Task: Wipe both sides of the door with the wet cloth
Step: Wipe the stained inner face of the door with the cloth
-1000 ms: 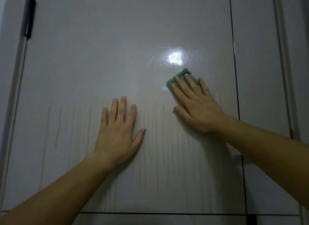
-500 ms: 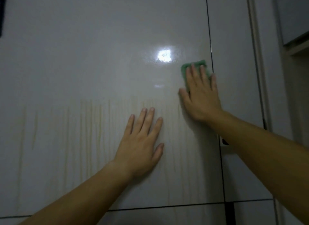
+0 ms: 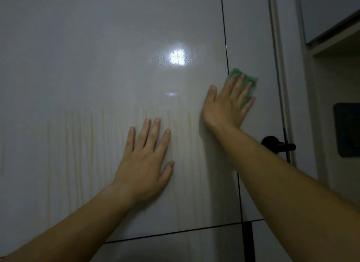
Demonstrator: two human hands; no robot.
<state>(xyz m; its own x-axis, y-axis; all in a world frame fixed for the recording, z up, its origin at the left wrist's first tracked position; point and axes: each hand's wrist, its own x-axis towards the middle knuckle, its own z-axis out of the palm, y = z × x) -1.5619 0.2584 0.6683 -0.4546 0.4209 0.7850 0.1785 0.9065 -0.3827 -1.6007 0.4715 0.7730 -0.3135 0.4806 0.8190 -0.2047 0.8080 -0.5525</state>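
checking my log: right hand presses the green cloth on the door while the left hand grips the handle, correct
Wrong on the left hand: it lies flat on the door, away from the handle. The right hand does press the cloth on the door, as the head view shows.

L hand [image 3: 144, 164] flat on door [image 3: 97, 66]. R hand [image 3: 224, 107] up & to its right, pinning cloth [image 3: 252, 81] against door. Door handle [image 3: 277, 144] below R hand, right of its forearm. Wall panel [image 3: 347, 130] farther right.
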